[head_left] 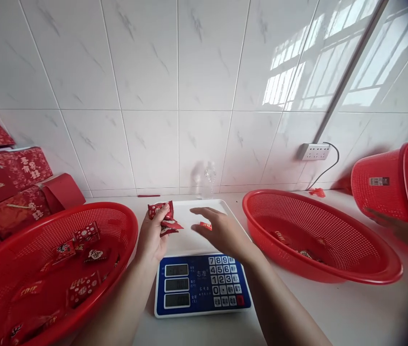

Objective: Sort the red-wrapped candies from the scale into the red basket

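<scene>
Several small red candy packets are gripped in my left hand, closed over the left side of the weighing scale's white tray. My right hand hovers above the tray's right side, fingers and thumb apart. A red packet shows between them, apparently lying on the tray and partly hidden by my thumb. The scale's blue panel with keys and displays faces me. To the left stands a red basket with scattered red packets; on the right, another red basket holds a few packets.
Red gift boxes are stacked at the left. A clear plastic bottle stands behind the tray by the tiled wall. At the far right, another person's hand is near a tilted red basket. A power strip hangs on the wall.
</scene>
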A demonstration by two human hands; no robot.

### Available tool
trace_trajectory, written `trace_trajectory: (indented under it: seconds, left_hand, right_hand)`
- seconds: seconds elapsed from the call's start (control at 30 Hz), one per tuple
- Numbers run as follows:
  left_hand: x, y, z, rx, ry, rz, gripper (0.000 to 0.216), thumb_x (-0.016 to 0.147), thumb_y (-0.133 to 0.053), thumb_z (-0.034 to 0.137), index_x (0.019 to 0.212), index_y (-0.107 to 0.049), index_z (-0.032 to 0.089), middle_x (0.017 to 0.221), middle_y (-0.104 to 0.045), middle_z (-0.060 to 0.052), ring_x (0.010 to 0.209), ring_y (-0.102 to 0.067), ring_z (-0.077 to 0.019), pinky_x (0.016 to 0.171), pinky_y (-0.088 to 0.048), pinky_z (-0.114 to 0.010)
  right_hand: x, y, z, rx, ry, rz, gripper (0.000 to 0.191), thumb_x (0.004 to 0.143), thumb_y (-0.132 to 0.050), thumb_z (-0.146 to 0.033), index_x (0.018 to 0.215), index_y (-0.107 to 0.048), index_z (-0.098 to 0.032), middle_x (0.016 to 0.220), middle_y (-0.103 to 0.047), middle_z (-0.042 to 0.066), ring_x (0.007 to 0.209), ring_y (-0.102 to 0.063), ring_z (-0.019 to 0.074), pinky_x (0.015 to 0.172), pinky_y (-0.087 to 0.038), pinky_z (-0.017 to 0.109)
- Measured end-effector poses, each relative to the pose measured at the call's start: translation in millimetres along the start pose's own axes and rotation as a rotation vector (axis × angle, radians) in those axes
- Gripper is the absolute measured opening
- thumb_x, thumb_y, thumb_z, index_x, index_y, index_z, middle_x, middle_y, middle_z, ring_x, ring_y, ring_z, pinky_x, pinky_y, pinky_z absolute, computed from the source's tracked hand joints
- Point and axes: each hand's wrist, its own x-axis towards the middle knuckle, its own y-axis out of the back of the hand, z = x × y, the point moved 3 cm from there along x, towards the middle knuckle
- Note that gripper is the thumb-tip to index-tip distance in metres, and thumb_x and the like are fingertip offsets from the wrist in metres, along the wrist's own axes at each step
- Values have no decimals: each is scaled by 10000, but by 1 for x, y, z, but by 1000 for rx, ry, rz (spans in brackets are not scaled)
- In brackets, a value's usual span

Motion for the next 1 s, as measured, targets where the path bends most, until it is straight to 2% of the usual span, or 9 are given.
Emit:
trace_trajectory:
  seconds: [0.1, 0.17, 0.23, 0.37, 0.5, 0.57, 0.73, 0.87, 1.0]
  left_hand:
    - [-5, -3, -3, 24, -49, -31, 342, 578, -827, 265, 789, -573, 177, 594, -575, 61, 502, -535, -73, 442, -418, -156]
    - [-8, -6, -4, 67, -71, -61, 356, 583, -826, 294, 808, -575, 179, 582, -567, 63, 490, -526, -73, 429, -402, -154]
    - [-10, -8, -5, 118, -80, -76, 357, 600, -814, 328, 819, -572, 182, 581, -572, 58, 487, -534, -83, 432, -411, -168]
    - [-5, -5, -3, 112, -52, -41, 362, 583, -814, 321, 816, -576, 180, 626, -612, 35, 503, -557, -103, 435, -440, -197]
    - [4, 1, 5, 48, -25, 29, 385, 511, -840, 270, 776, -580, 168, 634, -603, 33, 497, -532, -103, 405, -445, -211]
    - [6, 3, 11, 27, -45, 42, 391, 492, -847, 254, 761, -577, 168, 644, -593, 39, 508, -530, -101, 410, -455, -215]
    - [3, 2, 22, 24, -99, 36, 404, 493, -848, 251, 784, -582, 166, 685, -589, 41, 543, -546, -103, 421, -461, -214]
    - [2, 1, 23, 33, -108, 37, 391, 499, -847, 253, 771, -579, 169, 657, -580, 50, 525, -535, -100, 415, -458, -215]
    - [2, 1, 22, 40, -104, 36, 375, 510, -843, 249, 764, -577, 177, 653, -576, 59, 527, -536, -99, 416, -459, -216]
  right_hand:
    - [-6, -4, -29, 162, 191, 1, 327, 837, -643, -319, 1149, -591, -235, 1122, -653, 65, 978, -620, 186, 824, -494, 320]
    - [-7, -8, -37, 156, 228, 33, 157, 866, -598, -230, 1020, -627, -217, 1011, -658, 53, 882, -625, 162, 762, -491, 293]
    - [-6, -11, -37, 131, 213, 81, 104, 885, -535, -168, 898, -632, -204, 916, -649, 41, 796, -614, 146, 698, -479, 278]
    - [-2, -1, -21, 220, 99, 202, 93, 880, -528, -219, 832, -605, -198, 813, -652, 28, 736, -601, 142, 652, -467, 274]
    - [2, 19, 6, 428, -90, 293, 135, 861, -526, -307, 830, -585, -189, 748, -671, 32, 716, -617, 150, 647, -494, 290]
    - [3, 25, 20, 416, -189, 320, 113, 834, -535, -282, 866, -586, -187, 719, -659, 20, 668, -610, 143, 613, -495, 282]
    - [8, 9, 42, 235, -318, 182, 239, 813, -488, -145, 1028, -561, -219, 778, -662, 5, 621, -621, 131, 572, -470, 254]
    - [10, -9, 41, 74, -257, 19, 310, 814, -457, -72, 1039, -604, -227, 943, -695, 44, 763, -647, 142, 669, -469, 260]
    - [8, -8, 35, -103, -182, -4, 288, 830, -491, -99, 1047, -639, -216, 1027, -688, 69, 883, -636, 184, 747, -467, 303]
